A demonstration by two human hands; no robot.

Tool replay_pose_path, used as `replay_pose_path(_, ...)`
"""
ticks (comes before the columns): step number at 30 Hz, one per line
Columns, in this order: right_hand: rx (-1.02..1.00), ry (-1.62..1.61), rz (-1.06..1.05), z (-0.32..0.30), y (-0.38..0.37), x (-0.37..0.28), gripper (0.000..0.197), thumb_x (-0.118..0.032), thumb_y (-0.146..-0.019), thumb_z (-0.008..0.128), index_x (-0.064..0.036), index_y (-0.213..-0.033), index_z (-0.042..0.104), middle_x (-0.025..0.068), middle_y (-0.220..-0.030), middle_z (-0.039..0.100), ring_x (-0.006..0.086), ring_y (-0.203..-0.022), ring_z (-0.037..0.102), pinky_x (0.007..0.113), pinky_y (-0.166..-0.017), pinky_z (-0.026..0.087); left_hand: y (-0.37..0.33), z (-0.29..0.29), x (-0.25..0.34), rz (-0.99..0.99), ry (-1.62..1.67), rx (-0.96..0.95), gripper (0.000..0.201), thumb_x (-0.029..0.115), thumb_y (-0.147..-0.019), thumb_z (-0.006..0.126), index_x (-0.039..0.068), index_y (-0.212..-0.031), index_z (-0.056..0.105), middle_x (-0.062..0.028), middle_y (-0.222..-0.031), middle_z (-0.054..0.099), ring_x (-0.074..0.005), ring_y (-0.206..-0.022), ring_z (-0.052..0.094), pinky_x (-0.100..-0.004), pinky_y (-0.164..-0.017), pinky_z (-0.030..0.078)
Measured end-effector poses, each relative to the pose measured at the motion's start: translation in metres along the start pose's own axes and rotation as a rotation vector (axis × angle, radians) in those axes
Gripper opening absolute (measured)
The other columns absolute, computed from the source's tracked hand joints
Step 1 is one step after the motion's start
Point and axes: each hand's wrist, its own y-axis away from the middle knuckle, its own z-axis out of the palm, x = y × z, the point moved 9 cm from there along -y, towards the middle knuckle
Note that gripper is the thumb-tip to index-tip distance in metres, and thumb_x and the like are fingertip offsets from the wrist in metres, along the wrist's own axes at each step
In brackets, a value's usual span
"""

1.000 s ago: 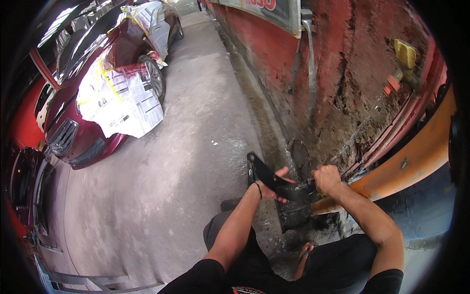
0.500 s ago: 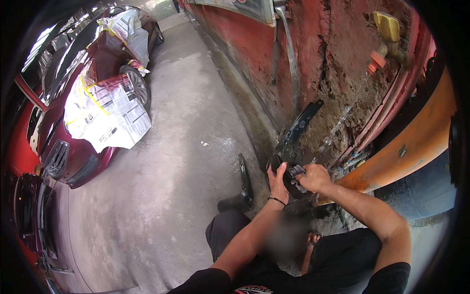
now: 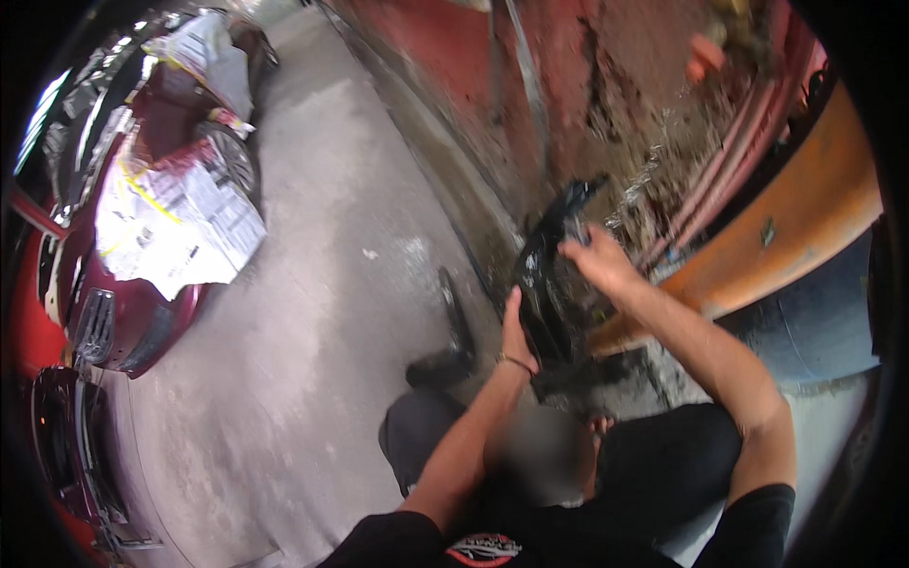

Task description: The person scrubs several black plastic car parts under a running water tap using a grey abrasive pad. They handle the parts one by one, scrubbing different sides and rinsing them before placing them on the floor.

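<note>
A long, curved black plastic part (image 3: 542,270), wet and shiny, stands tilted in front of me by the foot of the wall. My left hand (image 3: 517,343) grips its lower left edge, thumb side up. Against its upper half, my right hand (image 3: 602,263) presses a crumpled grey rag (image 3: 574,227), mostly hidden by the fingers and blurred. Behind the part, water (image 3: 648,175) streams down from the orange spout (image 3: 704,57) of a wall tap. A second black angled part (image 3: 453,331) lies on the floor left of my left hand.
Orange curved panel (image 3: 757,237) rises close on my right, above a dark blue-grey rounded object (image 3: 814,341). The red, flaking wall (image 3: 568,85) stands ahead. On the left, a maroon car (image 3: 142,331) is parked, partly covered with taped newspaper (image 3: 180,227) on the concrete floor (image 3: 312,284).
My right hand and the rag have moved up along the black part. My left hand has shifted lower, and the part now stands more fully in sight. The whole view has shifted slightly.
</note>
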Motion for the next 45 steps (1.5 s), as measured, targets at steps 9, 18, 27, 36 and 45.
replay_pose_path(9,-0.053,0.198,-0.013,0.007,-0.001,-0.006,0.058,-0.033,-0.092,0.068,0.0037,-0.133,0.051,0.0264,-0.118,0.066,0.0372,-0.112,0.065,0.042,-0.098,0.05,0.002,0.008,0.005,0.076,-0.077,-0.034,0.073,0.07,-0.094,0.054,0.01,-0.136,0.062,-0.0086,-0.123,0.069,-0.0268,-0.113,0.066,-0.043,-0.1,0.053)
replay_pose_path(18,0.096,0.317,-0.559,0.007,0.014,-0.047,0.039,-0.025,-0.096,0.064,0.0008,-0.124,0.054,0.0263,-0.114,0.062,0.0445,-0.108,0.062,0.049,-0.096,0.05,0.006,-0.043,0.03,0.227,-0.164,0.229,0.069,0.064,-0.097,0.06,0.004,-0.132,0.061,-0.0115,-0.121,0.068,-0.0264,-0.105,0.069,-0.0412,-0.09,0.057)
replay_pose_path(27,-0.555,0.44,0.187,0.048,0.051,0.05,0.056,-0.036,-0.091,0.074,-0.0013,-0.132,0.059,0.0158,-0.109,0.071,0.0255,-0.106,0.066,0.037,-0.095,0.05,0.027,-0.064,0.028,0.231,-0.125,0.311,0.063,0.059,-0.099,0.06,0.002,-0.127,0.064,-0.011,-0.117,0.07,-0.026,-0.1,0.07,-0.0414,-0.088,0.058)
replay_pose_path(36,-0.702,0.255,0.205,0.054,0.069,0.035,0.106,-0.076,-0.086,0.065,0.0065,-0.149,0.046,0.0317,-0.146,0.052,0.0389,-0.14,0.049,0.045,-0.114,0.042,0.015,-0.025,0.018,0.182,-0.047,0.102,0.08,0.074,-0.101,0.035,0.008,-0.142,0.056,-0.0107,-0.132,0.064,-0.0286,-0.12,0.062,-0.0432,-0.103,0.049)
replay_pose_path(45,-0.359,0.498,-0.001,0.015,0.061,-0.009,0.053,-0.041,-0.092,0.072,-0.0008,-0.125,0.06,0.0208,-0.1,0.071,0.0323,-0.099,0.07,0.044,-0.089,0.052,0.008,-0.037,-0.014,0.165,0.061,0.126,0.078,0.071,-0.103,0.036,0.006,-0.141,0.056,-0.0133,-0.135,0.064,-0.0295,-0.119,0.064,-0.044,-0.103,0.052)
